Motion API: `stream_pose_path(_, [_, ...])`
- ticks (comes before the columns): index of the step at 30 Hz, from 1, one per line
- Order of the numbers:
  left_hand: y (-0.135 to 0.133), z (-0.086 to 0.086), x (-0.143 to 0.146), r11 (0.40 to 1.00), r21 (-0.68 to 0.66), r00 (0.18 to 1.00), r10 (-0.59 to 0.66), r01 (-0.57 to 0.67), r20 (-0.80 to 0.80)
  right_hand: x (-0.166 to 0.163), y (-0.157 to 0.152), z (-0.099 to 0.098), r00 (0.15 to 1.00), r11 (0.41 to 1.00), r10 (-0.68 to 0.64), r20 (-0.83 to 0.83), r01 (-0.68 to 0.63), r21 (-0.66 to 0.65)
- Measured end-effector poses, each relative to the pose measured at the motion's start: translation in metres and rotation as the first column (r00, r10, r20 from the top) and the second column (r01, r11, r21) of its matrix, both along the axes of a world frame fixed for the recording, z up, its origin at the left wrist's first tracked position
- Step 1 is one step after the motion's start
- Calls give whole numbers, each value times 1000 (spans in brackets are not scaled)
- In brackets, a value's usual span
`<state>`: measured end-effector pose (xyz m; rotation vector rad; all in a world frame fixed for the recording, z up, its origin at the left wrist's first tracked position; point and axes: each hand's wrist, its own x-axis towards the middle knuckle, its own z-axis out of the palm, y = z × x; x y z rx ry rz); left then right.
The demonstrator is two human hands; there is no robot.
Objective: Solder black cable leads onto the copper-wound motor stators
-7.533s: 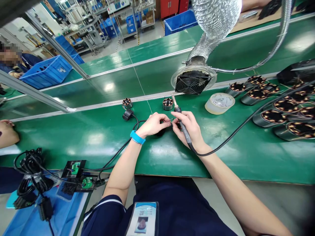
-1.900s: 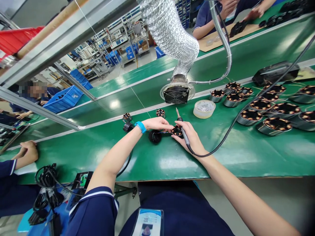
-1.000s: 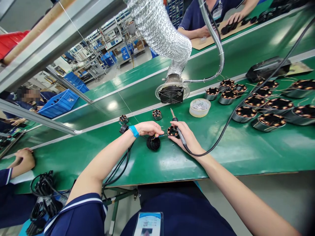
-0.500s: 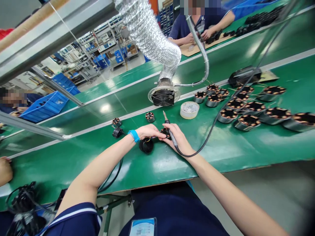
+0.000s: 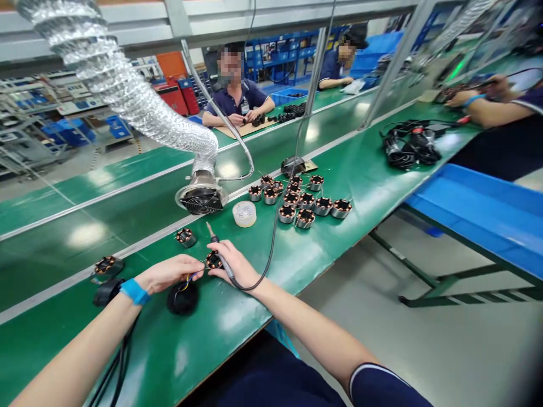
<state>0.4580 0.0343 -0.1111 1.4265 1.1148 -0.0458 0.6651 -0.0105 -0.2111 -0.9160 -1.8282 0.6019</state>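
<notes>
My right hand (image 5: 235, 264) is closed around a soldering iron (image 5: 227, 268), whose tip points up and away. The same hand's fingers also steady a motor stator (image 5: 214, 260) with copper windings. At the stator's left side, my left hand (image 5: 178, 271), with a blue wristband (image 5: 134, 291), pinches thin wires (image 5: 188, 278), yellow and blue among them. These wires run down to a round black motor housing (image 5: 182, 298) on the bench. Another stator (image 5: 185, 237) stands just beyond my hands. Left of my wrist are a further stator (image 5: 108, 265) and a black part (image 5: 107, 291).
A fume fan (image 5: 201, 199) on a foil duct hangs beyond my hands. Near it sits a round white tub (image 5: 244, 214). Several stators (image 5: 305, 200) stand to the right, with the iron's cord (image 5: 275, 226) passing before them. Co-workers sit across and at far right, near bundled black cables (image 5: 409, 147).
The view has swung to the right, bringing more of the bench and another worker's arms into sight. My hands stay at the stator, and the left fingers now show the coloured wires more clearly.
</notes>
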Motion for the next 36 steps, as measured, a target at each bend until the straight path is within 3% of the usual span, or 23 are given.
stream_pose_path(10, [-1, -4, -11, 983, 177, 992, 65, -46, -107, 1, -1, 3, 1000, 999, 3, 0, -3, -44])
stream_pose_path(18, [3, 2, -16, 987, 121, 993, 112, -106, -44, 2, -2, 6, 999, 1000, -16, 45, 15, 23])
stream_pose_path(21, [-1, 6, -19, 984, 160, 997, 73, -74, 14, 1, -7, 6, 1000, 1000, 8, -30, -8, 2])
stream_pose_path(25, [-8, 5, -25, 963, 227, 989, 136, -146, 56, 2, -7, 1, 1000, 1000, 10, -26, -10, -15])
stream_pose_path(30, [-25, 3, -21, 896, 410, 986, 162, -168, 51, 3, -11, 1, 999, 1000, -21, 41, 21, 0])
stream_pose_path(36, [-40, 6, -10, 694, 718, 989, 133, -46, -65, 3, -13, 3, 997, 999, -49, 60, 50, -4])
